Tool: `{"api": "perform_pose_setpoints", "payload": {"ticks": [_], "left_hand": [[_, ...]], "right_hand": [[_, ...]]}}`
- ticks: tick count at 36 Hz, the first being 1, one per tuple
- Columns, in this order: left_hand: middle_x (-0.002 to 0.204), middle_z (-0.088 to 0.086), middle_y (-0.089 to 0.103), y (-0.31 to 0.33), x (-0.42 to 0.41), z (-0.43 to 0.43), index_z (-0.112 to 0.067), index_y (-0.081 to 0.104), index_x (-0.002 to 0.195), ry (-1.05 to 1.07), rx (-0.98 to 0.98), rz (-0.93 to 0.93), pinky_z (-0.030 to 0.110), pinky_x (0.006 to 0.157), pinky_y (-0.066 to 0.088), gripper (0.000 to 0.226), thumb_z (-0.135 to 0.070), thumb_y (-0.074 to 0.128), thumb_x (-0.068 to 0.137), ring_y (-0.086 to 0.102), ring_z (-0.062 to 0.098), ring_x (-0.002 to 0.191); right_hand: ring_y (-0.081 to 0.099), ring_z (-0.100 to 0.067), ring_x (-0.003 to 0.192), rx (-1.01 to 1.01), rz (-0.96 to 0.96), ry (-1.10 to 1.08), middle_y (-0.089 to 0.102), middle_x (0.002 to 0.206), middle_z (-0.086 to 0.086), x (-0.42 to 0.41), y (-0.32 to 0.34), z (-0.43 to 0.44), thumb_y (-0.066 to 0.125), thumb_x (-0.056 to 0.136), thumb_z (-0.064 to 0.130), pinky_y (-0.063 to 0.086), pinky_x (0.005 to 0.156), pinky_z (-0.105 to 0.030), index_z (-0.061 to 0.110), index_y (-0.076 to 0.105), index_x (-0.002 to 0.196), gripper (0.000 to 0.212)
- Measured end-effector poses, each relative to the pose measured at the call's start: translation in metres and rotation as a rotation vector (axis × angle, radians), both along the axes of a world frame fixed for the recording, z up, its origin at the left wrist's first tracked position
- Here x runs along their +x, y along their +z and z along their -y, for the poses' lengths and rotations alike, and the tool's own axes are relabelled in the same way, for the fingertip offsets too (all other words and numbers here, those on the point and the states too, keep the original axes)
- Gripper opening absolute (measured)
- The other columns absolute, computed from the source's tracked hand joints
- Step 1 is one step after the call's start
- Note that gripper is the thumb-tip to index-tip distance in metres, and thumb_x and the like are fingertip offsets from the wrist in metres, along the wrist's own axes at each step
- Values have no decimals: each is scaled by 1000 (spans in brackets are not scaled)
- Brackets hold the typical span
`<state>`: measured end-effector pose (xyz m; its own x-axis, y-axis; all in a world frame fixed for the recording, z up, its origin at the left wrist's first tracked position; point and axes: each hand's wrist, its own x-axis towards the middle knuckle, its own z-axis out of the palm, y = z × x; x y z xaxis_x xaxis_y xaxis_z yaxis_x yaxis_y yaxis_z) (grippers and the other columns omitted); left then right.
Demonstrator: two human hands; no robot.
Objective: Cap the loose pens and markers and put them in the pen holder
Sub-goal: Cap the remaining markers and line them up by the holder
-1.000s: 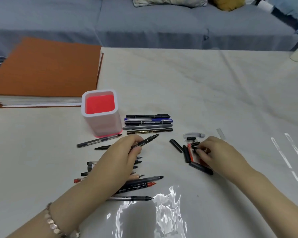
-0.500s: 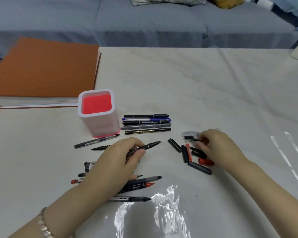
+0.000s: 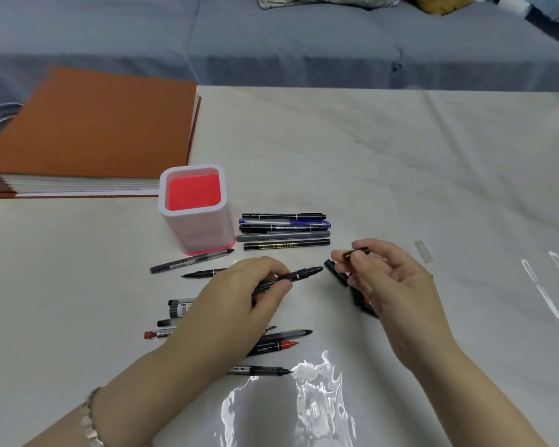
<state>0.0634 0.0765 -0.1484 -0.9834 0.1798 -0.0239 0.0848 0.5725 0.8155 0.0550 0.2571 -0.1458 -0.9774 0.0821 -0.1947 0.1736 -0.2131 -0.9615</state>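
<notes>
My left hand [image 3: 239, 295] grips an uncapped black pen [image 3: 300, 274], its tip pointing right. My right hand [image 3: 391, 282] pinches a small black cap [image 3: 355, 254] between thumb and fingers, a little right of and above the pen tip. The white pen holder [image 3: 196, 230] with a red inside stands empty behind my left hand. Several capped pens [image 3: 284, 232] lie in a row right of the holder. Several uncapped pens [image 3: 271, 343] lie under and below my left hand. Loose caps [image 3: 334, 271] lie partly hidden under my right hand.
A thick orange-covered book [image 3: 91, 130] lies at the back left of the white table [image 3: 368, 162]. A clear cap [image 3: 422, 251] lies right of my right hand. A grey sofa runs beyond the table's far edge.
My right hand has lifted off the pile of caps with a black cap pinched in it. My left hand has kept hold of the black pen and brought its tip nearer the cap.
</notes>
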Motion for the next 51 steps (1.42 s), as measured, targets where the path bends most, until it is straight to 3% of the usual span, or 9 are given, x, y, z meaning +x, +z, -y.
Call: {"api": "perform_pose_setpoints", "payload": {"ticks": [7,14,19,23,27,37,41,47,51], "left_hand": [[86,-13,61,2,0,1,-31,61,92,-15,-42,-60,20,74,43,10,-30,52,88,53,7,85],[87,-11,56,2,2,1,-31,60,89,-42,28,-25,38,74,55,7,-28,53,89,58,13,79],[98,-14,53,2,-1,3,-36,46,103,-109,-57,-168,27,73,48,21,-43,43,84,55,9,85],[72,-8,60,2,-2,6,-29,52,96,-167,-188,-301,30,67,41,20,-38,38,86,52,9,73],[67,-2,62,4,-2,6,-16,66,90,-186,-291,-383,29,60,40,29,-30,41,87,57,18,63],[63,-13,47,3,-10,5,-29,57,90,-257,-161,-181,18,62,38,30,-45,33,83,46,4,69],[68,-1,54,2,-18,11,-19,61,84,-125,-132,-158,29,64,40,30,-41,40,86,48,12,68],[80,-8,64,-4,-17,11,-25,66,93,-93,-138,-23,16,75,41,15,-25,51,91,55,5,81],[96,-11,64,-9,-14,8,-27,64,102,-102,-195,-35,13,82,38,17,-29,51,90,53,0,89]], "right_hand": [[66,-5,73,56,13,-18,73,72,6,4,-2,9,66,74,10,47,57,-9,24,72,70,15],[66,-2,68,89,-1,58,73,68,6,6,-2,13,67,72,7,51,67,-10,28,74,68,22],[65,-2,64,146,-44,97,72,64,6,5,2,13,66,73,2,50,63,-9,23,73,66,24],[65,-3,62,207,-100,142,72,63,7,6,3,11,66,72,0,50,63,-11,28,74,64,31],[64,-3,62,270,-151,150,72,63,7,10,1,12,66,73,-2,49,64,-11,33,73,66,36],[67,-2,61,337,-223,176,71,58,9,10,4,3,61,76,-6,46,60,-7,33,72,63,42],[65,0,55,325,-111,26,70,56,8,0,-2,-24,58,80,-6,46,50,-8,21,70,62,34],[53,5,57,876,-31,101,63,67,17,-21,-34,-53,63,79,11,45,61,-18,34,64,70,25],[52,7,63,1040,-55,177,57,77,11,-35,-40,-60,61,80,7,37,60,-2,23,66,85,17]]}}
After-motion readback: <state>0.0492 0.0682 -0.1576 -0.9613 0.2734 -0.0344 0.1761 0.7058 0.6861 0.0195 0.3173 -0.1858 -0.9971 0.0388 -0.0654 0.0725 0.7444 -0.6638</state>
